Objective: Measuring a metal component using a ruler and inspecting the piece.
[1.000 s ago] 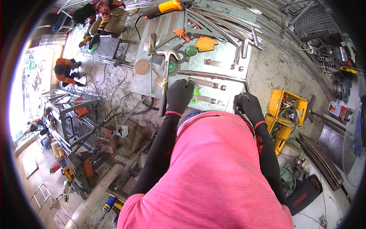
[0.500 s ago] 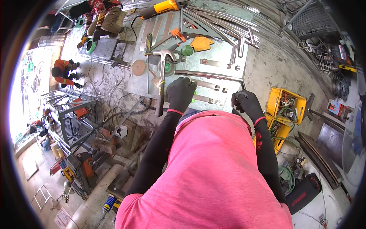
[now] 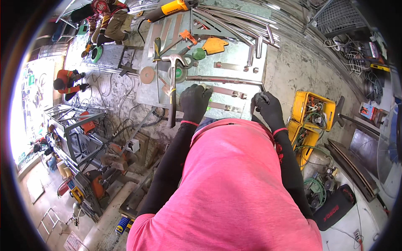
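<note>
My left hand (image 3: 195, 101), in a black glove, rests palm down with spread fingers on a flat steel strip (image 3: 229, 91) on the metal worktable (image 3: 247, 62). A claw hammer (image 3: 172, 90) lies just left of that hand, its handle hanging over the near edge. My right hand (image 3: 268, 109), also gloved, is at the table's near right corner, its fingers pinched on a small metal part (image 3: 262, 96). A long steel rod (image 3: 224, 79) lies across the table just beyond both hands.
On the table lie grinding discs (image 3: 147, 75), an orange welding magnet (image 3: 215, 45), a yellow power tool (image 3: 168, 10) and several steel bars (image 3: 234, 21). Yellow crates (image 3: 313, 109) stand on the right. Two other people (image 3: 104, 16) crouch at the far left. Machines and cables crowd the floor on the left.
My right hand has moved up a little to the table's corner. My left hand has stayed on the strip beside the hammer.
</note>
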Demonstrator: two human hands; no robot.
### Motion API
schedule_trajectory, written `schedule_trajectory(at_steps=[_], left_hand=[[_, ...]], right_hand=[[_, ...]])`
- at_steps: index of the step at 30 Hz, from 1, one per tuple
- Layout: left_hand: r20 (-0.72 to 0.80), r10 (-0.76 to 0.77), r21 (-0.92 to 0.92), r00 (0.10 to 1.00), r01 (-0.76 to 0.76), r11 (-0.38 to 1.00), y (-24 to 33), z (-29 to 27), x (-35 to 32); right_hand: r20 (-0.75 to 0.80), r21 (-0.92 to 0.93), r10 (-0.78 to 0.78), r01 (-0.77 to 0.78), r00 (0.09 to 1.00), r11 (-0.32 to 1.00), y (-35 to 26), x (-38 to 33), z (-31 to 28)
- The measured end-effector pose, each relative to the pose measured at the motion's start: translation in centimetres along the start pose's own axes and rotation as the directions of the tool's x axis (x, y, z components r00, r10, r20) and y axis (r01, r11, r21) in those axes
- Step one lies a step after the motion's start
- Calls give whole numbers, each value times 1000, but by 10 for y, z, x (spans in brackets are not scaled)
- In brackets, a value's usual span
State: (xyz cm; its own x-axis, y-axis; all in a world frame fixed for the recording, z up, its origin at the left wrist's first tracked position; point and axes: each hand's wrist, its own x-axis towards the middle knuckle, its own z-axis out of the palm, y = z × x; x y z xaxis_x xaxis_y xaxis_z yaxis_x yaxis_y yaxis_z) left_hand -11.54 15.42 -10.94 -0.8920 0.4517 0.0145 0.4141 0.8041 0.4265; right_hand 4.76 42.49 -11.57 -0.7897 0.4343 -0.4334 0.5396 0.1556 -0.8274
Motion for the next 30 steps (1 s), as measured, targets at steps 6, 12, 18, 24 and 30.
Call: schedule_trajectory(at_steps=[6,12,18,24,30], left_hand=[[-47,22,1,999,-22,1000,-2,3,-2],[-84,46,-12,995,-47,999,0,4,-4],[-57,34,24,998,-32,999,-2,5,-5],[-141,42,-42,989,-49,998,11,-6,-13],[-243,152,-157,958,-193,969,40,-33,2]], right_hand=[[54,115,73,-79,996,990,-5,4,2],[13,-143,-88,89,996,986,0,5,11],[-10,-368,-115,103,993,924,-11,3,16],[44,-379,-172,176,984,908,-38,-4,1],[165,36,-257,255,952,966,-52,20,-7]])
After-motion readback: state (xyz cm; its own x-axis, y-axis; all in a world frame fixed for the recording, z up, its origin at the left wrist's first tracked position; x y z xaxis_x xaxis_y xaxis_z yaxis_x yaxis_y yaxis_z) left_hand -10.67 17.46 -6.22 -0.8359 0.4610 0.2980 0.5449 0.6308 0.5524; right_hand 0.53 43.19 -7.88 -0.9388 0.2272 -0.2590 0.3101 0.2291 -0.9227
